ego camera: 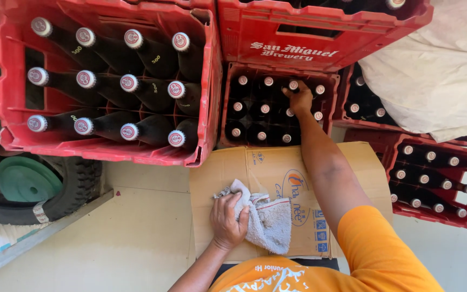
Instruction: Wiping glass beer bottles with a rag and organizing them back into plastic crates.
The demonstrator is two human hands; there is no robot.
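The right hand (pixel 299 97) is closed over the top of a dark bottle (pixel 293 86), fingers curled round its neck just under the cap, the arm stretched straight out from the orange sleeve (pixel 377 246). That bottle stands in the low red crate (pixel 277 105) on the floor, in the crate's far row, toward its right side; the other cells around it hold more dark capped bottles. Seen from above, only the cap and shoulders show, so the bottle's long axis runs straight up toward the camera, cap uppermost, and the hand sits directly over that axis, not beside it. Any lift would have to follow that upright line to clear the crate's dividers.

The left hand (pixel 227 219) is well short of the low red crate, on the near side of it, bunched around a grey cloth (pixel 266 219) that it pins against a flattened cardboard sheet (pixel 277 173). The sheet's far edge lies just at the crate's near wall. The right hand is therefore the one at the bottle; the left is well apart from it.

A taller red crate (pixel 104 81) sits to the left of the low one, its bottles lying on their sides with caps pointing left.
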